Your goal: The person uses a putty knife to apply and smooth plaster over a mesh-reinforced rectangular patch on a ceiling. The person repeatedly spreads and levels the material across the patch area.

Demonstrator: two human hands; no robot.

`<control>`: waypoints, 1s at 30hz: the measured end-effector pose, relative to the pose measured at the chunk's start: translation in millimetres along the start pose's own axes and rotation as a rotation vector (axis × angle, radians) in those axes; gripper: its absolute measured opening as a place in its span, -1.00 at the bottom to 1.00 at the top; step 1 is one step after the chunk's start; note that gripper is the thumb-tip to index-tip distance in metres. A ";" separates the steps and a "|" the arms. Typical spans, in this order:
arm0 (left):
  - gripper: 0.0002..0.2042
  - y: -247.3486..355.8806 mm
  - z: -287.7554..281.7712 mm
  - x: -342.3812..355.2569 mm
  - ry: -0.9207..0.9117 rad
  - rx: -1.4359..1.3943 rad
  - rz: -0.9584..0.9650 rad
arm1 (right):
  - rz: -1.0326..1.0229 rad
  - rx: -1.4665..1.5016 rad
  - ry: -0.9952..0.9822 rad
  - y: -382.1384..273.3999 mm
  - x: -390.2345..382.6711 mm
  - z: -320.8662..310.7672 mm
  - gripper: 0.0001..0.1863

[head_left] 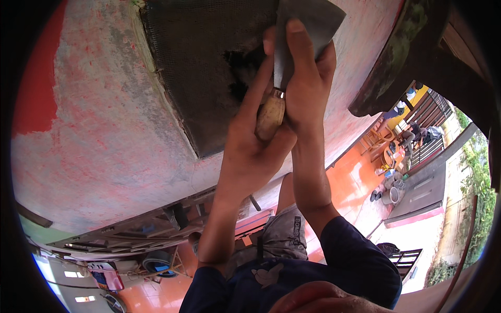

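Note:
A putty knife [309, 32] with a broad grey metal blade and a wooden handle [270, 116] is raised in front of me, blade pointing up. Around the handle closes my left hand [249, 156], its thumb along the lower end and a finger reaching up beside the blade. My right hand [307, 86] grips the blade's lower part, thumb pressed flat on its face. Behind the knife is a dark mesh-covered panel [182, 68] with a ragged black hole [237, 78]. Whether the blade touches anything is hard to tell.
A pink and grey patchy wall [99, 115] surrounds the panel, with a solid red patch [36, 78] at far left. A dark wooden beam [396, 68] juts in at upper right. Below lie an orange tiled floor [349, 169], chairs [373, 140] and buckets [392, 195].

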State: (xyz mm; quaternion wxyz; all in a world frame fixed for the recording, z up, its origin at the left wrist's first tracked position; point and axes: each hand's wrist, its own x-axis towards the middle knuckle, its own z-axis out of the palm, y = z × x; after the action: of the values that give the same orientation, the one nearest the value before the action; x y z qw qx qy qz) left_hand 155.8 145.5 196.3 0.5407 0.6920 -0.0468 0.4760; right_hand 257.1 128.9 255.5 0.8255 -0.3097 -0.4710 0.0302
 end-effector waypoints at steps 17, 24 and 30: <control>-0.22 10.0 -10.1 1.3 0.053 0.003 -0.034 | 0.043 0.111 -0.006 1.3 -4.2 7.1 -0.77; -0.17 -1.5 1.8 -2.4 0.049 -0.234 -0.122 | -0.120 -0.021 -0.075 2.3 3.0 3.3 -0.85; -0.16 6.7 3.1 -4.2 0.100 -0.304 -0.159 | 0.020 0.079 -0.103 -5.7 2.6 0.1 -0.87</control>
State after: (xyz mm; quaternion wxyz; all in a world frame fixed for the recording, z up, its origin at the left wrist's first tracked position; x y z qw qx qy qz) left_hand 151.5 138.4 198.1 0.6769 0.5791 -0.0364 0.4529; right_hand 257.1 125.2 260.6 0.8115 -0.2795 -0.5080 0.0731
